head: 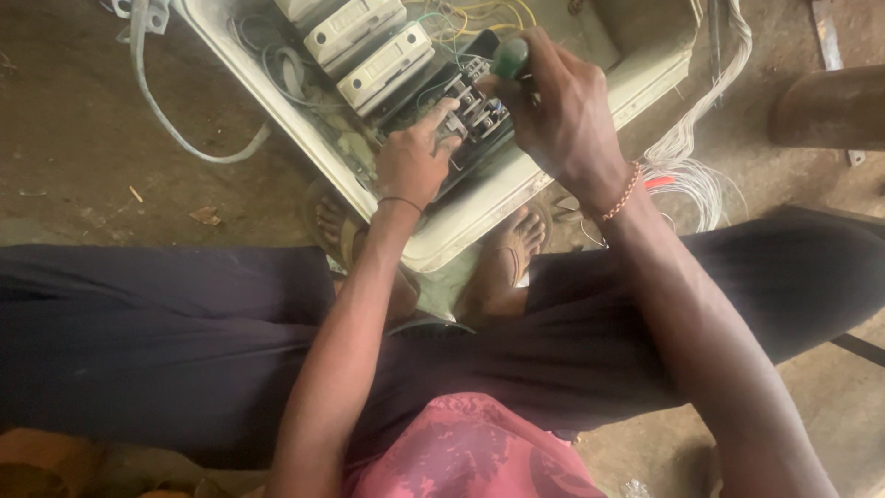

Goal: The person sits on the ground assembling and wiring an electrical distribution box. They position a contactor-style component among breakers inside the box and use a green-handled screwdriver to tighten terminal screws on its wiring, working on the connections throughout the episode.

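A green-handled screwdriver [509, 57] is gripped in the closed right hand [562, 115], with its tip lowered onto a black terminal block [475, 106]. The block is seated inside a pale open enclosure [479, 207] that lies on the floor [111, 138] at twelve o'clock from the knees. The block's near edge is pinched and steadied by the curled fingers of the left hand [415, 161]. Grey rectangular units [373, 51] are mounted at eleven o'clock of the block, and yellow wires [489, 14] run at twelve o'clock. White cables [691, 175] are heaped at three o'clock. A slip of the tip seems the main risk: the steadying fingers sit just beside it and could be jabbed, or a nearby wire nicked.
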{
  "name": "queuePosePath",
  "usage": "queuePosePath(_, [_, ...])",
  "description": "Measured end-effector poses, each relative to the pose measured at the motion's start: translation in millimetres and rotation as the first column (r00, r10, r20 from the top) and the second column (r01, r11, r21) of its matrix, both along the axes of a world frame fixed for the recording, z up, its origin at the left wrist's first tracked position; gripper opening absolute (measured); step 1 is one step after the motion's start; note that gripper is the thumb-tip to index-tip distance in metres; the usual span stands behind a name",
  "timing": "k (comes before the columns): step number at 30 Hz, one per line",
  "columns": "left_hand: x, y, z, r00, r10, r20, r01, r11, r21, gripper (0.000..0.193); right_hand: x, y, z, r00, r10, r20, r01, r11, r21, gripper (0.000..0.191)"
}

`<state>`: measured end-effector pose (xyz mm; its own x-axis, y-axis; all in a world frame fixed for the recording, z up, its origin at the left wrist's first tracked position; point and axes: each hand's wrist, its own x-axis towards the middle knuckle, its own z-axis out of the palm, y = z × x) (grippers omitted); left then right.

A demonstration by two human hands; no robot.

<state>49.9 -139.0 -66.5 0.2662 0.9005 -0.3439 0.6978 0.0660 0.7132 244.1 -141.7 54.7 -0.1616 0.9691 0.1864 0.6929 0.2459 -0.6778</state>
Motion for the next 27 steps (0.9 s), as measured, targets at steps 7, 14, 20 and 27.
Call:
queuePosePath(7, [1,0,-1,1.0,-0.002,-0.015,0.002,1.0,0.015,0.052,1,4,-3,0.996,-0.009,-0.084,0.012,1.0,0.029,0.018])
queuePosePath(14, [2,0,4,1.0,0.0,0.014,-0.001,0.999,0.048,0.052,15,8,-2,0.978,-0.127,-0.167,0.124,0.992,-0.026,0.014])
queuePosePath(20, [2,-1,3,1.0,-0.011,-0.008,0.011,1.0,0.017,0.051,19,7,3,0.981,-0.133,-0.143,0.132,0.991,-0.017,0.012])
queuePosePath(27, [4,-1,2,0.999,-0.022,0.03,0.018,0.993,0.114,0.053,16,3,8,0.97,-0.105,-0.221,0.114,0.993,0.03,0.01])
